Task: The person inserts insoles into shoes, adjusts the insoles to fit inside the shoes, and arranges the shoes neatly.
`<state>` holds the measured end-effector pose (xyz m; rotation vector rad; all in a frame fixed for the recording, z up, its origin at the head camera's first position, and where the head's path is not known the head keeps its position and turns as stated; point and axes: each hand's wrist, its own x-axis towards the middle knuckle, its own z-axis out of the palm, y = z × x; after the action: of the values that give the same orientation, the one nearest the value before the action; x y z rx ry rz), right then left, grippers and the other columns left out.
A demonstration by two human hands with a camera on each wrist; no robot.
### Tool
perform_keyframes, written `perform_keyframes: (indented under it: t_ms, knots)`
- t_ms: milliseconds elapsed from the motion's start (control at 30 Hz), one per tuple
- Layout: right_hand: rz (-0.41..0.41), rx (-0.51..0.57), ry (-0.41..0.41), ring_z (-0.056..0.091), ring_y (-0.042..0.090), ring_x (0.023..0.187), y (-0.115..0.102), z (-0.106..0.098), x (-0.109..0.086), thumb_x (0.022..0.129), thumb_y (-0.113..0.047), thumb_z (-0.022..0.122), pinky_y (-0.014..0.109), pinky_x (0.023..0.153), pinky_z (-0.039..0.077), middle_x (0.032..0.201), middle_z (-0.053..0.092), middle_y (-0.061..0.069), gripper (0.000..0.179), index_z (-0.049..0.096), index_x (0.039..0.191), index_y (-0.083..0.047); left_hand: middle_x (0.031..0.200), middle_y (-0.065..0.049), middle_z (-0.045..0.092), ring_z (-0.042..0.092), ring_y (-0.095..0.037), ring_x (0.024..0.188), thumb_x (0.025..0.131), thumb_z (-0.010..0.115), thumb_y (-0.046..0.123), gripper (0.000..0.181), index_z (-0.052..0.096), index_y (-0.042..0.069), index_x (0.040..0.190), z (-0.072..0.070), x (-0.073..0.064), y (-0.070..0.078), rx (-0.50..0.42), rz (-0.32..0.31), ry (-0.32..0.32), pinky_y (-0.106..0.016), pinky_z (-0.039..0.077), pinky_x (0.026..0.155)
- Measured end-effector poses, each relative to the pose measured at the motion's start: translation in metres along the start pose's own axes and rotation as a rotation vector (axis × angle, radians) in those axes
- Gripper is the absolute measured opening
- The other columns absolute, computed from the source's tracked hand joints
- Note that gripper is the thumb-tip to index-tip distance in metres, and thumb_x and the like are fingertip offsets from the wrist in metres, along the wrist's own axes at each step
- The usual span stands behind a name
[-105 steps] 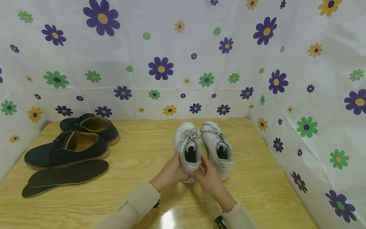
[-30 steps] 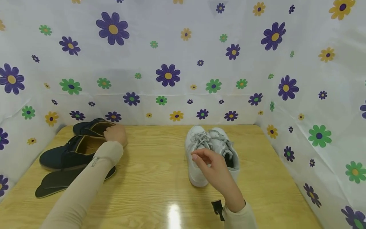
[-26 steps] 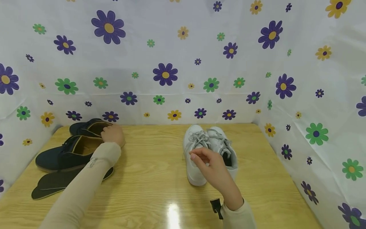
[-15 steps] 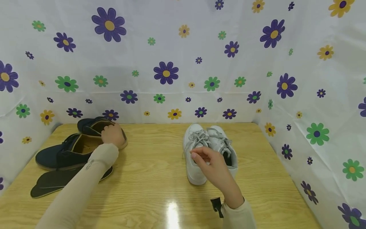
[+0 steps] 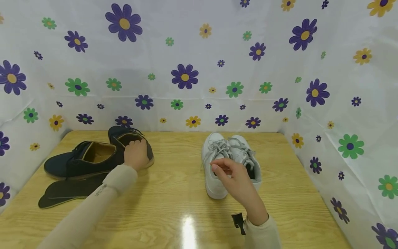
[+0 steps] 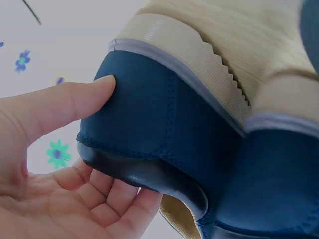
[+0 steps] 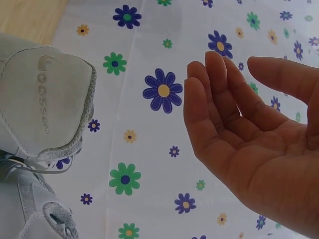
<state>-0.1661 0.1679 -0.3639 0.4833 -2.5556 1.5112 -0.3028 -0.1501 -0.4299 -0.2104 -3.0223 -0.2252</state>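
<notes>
My left hand grips the far navy shoe by its heel. In the left wrist view the thumb presses the outside of the shoe's heel, and the fingers curl over the collar inside. The near navy shoe stands beside it, toe to the left, tan lining showing. Above the pair of white lace-up sneakers my right hand hovers with loosely bent fingers and holds nothing. It partly covers the left white sneaker; the right white sneaker stands close alongside. In the right wrist view that hand shows an empty palm.
Two dark insoles overlap in front of the near navy shoe, partly behind my left sleeve. The wooden table ends at a white flowered cloth at the back and sides. A black strap end hangs by my right wrist.
My hands have left the left white sneaker, which now stands close to the other. My left hand has gone to the far navy shoe, which has slid right and turned. The right hand has barely moved lately.
</notes>
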Motion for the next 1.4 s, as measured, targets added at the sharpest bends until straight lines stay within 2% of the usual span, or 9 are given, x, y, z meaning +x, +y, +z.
perform_keyframes:
  t_ms: [167,400,600,667,800,1000,1133,1400]
  knots:
    - [0.011,0.0,-0.003,0.064,0.019,0.09,-0.001,-0.001,-0.001,0.096,-0.012,0.059,0.03,0.079,0.052,0.1,0.069,0.01,0.018,0.068,0.107,-0.001,0.104,-0.034,0.058,0.054,-0.049,0.097,0.079,0.073,0.022,0.056,0.052,-0.016,0.114,0.003,-0.012,0.016,0.005,0.092,0.024,-0.059,0.045,0.084]
    - [0.062,-0.022,-0.015,0.063,0.016,0.086,-0.003,-0.005,-0.002,0.097,-0.013,0.058,0.03,0.077,0.052,0.099,0.069,0.009,0.02,0.067,0.11,-0.001,0.099,-0.025,0.061,0.055,-0.043,0.094,0.078,0.075,0.006,0.041,0.056,-0.009,0.111,0.001,-0.032,0.044,-0.016,0.179,0.023,-0.055,0.047,0.081]
    - [0.088,-0.058,-0.03,0.063,0.017,0.086,-0.003,-0.008,0.0,0.097,-0.014,0.058,0.031,0.077,0.051,0.097,0.07,0.006,0.019,0.068,0.108,-0.002,0.091,-0.019,0.061,0.056,-0.036,0.084,0.075,0.076,0.002,0.034,0.059,-0.004,0.104,0.008,-0.045,0.061,-0.003,0.262,0.103,-0.047,0.049,0.073]
    - [0.086,-0.068,-0.036,0.063,0.017,0.086,-0.002,-0.009,0.0,0.097,-0.015,0.058,0.031,0.077,0.051,0.096,0.07,0.005,0.019,0.068,0.108,-0.003,0.09,-0.017,0.061,0.056,-0.034,0.083,0.074,0.077,0.001,0.035,0.06,-0.003,0.103,0.011,-0.048,0.066,0.0,0.283,0.114,-0.045,0.049,0.073]
    - [0.082,-0.073,-0.047,0.064,0.017,0.087,-0.002,-0.011,0.001,0.097,-0.015,0.057,0.032,0.078,0.051,0.096,0.07,0.005,0.019,0.068,0.108,-0.002,0.094,-0.014,0.06,0.055,-0.032,0.086,0.071,0.082,0.002,0.041,0.06,0.0,0.106,0.013,-0.053,0.073,0.0,0.323,0.097,-0.043,0.048,0.077]
    - [0.082,-0.082,-0.06,0.062,0.016,0.082,-0.001,-0.013,0.001,0.097,-0.014,0.057,0.031,0.075,0.051,0.096,0.07,0.007,0.02,0.068,0.108,-0.001,0.089,-0.01,0.058,0.05,-0.025,0.077,0.07,0.082,0.001,0.041,0.06,0.001,0.105,0.013,-0.062,0.081,-0.009,0.433,0.104,-0.036,0.045,0.069]
    - [0.084,-0.076,-0.059,0.062,0.017,0.082,-0.001,-0.015,0.0,0.097,-0.013,0.057,0.03,0.073,0.05,0.095,0.07,0.008,0.019,0.068,0.107,0.0,0.09,-0.009,0.057,0.049,-0.024,0.077,0.072,0.081,0.001,0.041,0.059,0.003,0.106,0.013,-0.066,0.087,0.001,0.496,0.115,-0.034,0.044,0.068]
    - [0.096,-0.07,-0.065,0.063,0.021,0.083,-0.001,-0.016,-0.002,0.097,-0.013,0.057,0.031,0.073,0.05,0.095,0.07,0.007,0.02,0.068,0.108,-0.001,0.088,-0.008,0.056,0.05,-0.024,0.077,0.071,0.082,0.003,0.041,0.059,0.005,0.104,0.017,-0.07,0.098,0.01,0.548,0.134,-0.033,0.045,0.068]
